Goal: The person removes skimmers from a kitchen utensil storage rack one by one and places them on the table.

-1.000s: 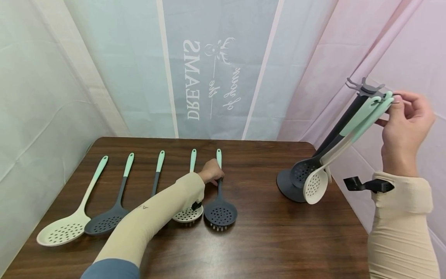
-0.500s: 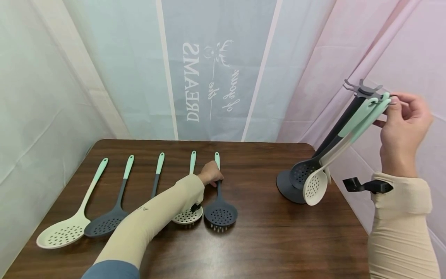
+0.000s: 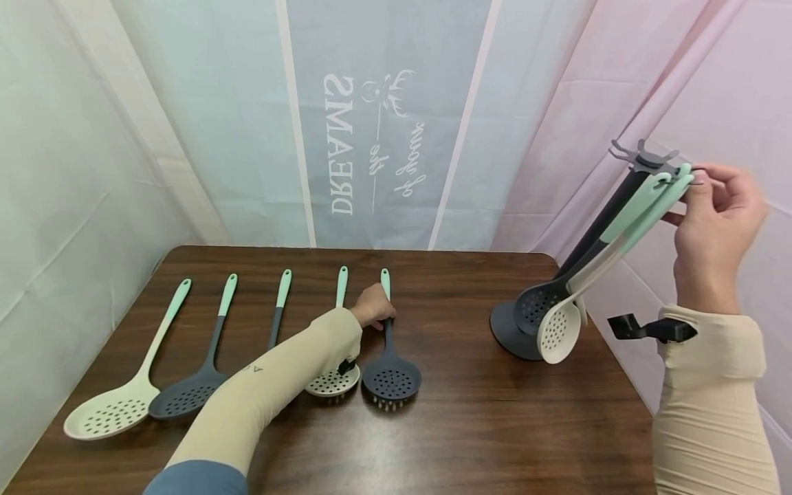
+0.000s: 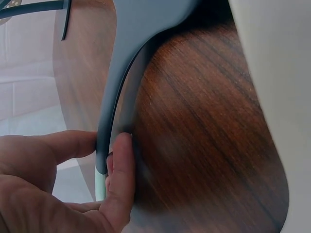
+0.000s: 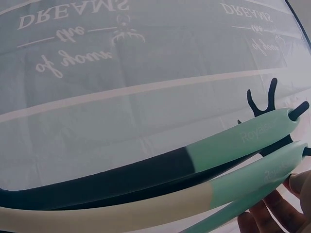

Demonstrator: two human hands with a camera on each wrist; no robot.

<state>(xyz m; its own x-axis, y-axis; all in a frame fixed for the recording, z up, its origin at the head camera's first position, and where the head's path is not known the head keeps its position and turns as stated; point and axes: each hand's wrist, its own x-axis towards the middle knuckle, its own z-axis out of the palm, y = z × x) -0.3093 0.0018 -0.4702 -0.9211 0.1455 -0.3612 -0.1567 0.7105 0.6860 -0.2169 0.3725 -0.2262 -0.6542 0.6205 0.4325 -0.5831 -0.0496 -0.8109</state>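
Dark spoon [image 3: 392, 382] has its bowl on the near side of my left hand [image 3: 374, 306], which pinches the handle [image 3: 388, 337]; my right hand [image 3: 718, 223] pinches the end of a pale spoon [image 3: 559, 332] beside the stand [image 3: 605, 214]. I think a light, steady pinch suits both.

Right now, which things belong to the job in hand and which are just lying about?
Job in hand, it seems:
dark skimmer, pinched by the left fingers
hanging cream skimmer, its handle end in the right fingers
hanging dark skimmer
stand
four other utensils in the row

Just around:
table
printed backdrop cloth
black wrist device
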